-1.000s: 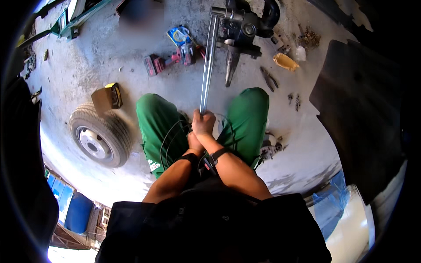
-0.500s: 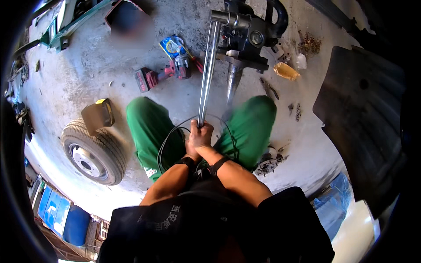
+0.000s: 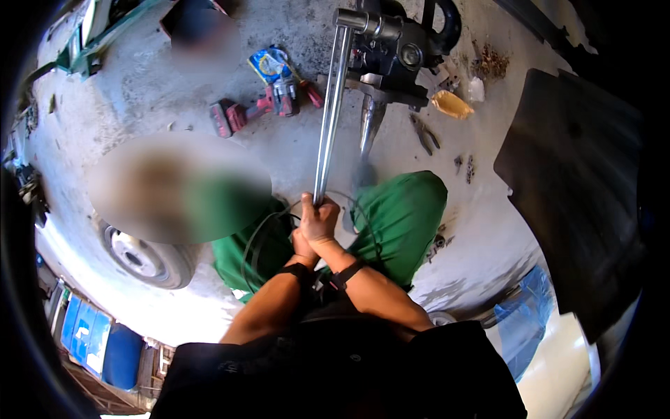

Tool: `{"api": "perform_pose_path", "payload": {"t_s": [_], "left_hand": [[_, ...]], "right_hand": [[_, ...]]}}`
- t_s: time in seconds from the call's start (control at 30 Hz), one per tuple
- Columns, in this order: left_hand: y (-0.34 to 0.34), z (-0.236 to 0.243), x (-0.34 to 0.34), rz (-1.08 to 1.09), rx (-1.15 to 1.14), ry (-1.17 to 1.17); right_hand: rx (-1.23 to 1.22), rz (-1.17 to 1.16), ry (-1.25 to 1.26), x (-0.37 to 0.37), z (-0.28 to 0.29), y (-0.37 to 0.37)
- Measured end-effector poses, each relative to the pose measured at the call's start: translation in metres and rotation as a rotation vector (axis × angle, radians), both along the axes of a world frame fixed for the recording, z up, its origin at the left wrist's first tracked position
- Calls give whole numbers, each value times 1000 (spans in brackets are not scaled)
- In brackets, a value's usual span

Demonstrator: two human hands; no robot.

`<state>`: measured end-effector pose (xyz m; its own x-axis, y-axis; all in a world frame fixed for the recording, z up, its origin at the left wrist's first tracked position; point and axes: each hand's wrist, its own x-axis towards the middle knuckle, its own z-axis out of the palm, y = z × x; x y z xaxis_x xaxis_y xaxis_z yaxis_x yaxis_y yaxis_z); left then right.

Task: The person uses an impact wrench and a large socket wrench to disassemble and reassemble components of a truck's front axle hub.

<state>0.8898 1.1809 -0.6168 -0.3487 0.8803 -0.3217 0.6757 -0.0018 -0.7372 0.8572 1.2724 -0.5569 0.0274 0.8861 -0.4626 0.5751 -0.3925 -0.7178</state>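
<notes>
A long chrome breaker bar (image 3: 331, 119) slants down toward me from a large dark metal assembly (image 3: 408, 59) on the floor ahead. At its far end a steel socket (image 3: 377, 28) sits sideways against that assembly. My right hand (image 3: 321, 220) is closed round the near end of the bar. Just below and to its left, my left hand (image 3: 302, 244) is closed at the same end, its fingers partly hidden by the right hand. A thin dark cable (image 3: 252, 248) loops around my hands, between my green-trousered knees.
A red-and-black cordless impact wrench (image 3: 244, 115) and a blue-and-yellow packet (image 3: 269, 64) lie left of the bar. Pliers (image 3: 423, 134) and a yellowish tray-like piece (image 3: 452, 105) are to the right. A wheel (image 3: 150, 258) lies left; a dark panel (image 3: 572, 181) stands far right.
Both hands stay on the bar, which has barely shifted. The right knee sits slightly lower and farther right. A blurred patch now covers the left knee and the carton by the wheel.
</notes>
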Motion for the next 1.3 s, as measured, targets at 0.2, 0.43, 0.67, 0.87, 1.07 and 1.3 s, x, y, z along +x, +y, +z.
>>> {"api": "perform_pose_path", "payload": {"t_s": [0.2,0.43,0.67,0.87,1.07,1.3], "left_hand": [[-16,-86,-10,-1396,-982,2287],[-12,79,-23,-2611,-577,3473],[-29,89,-34,-1988,-1210,3112],[-24,35,-40,-1802,-1480,2882],[-5,-32,-62,-1771,-1613,2819],[3,-78,-55,-1987,-1286,2696]], "right_hand": [[82,107,99,14,-57,-8],[-150,161,-28,24,31,-10],[-111,251,138,14,39,-9],[-155,475,324,-3,-20,-6],[-137,538,302,-25,-96,3],[-328,537,83,-19,-156,15]]}}
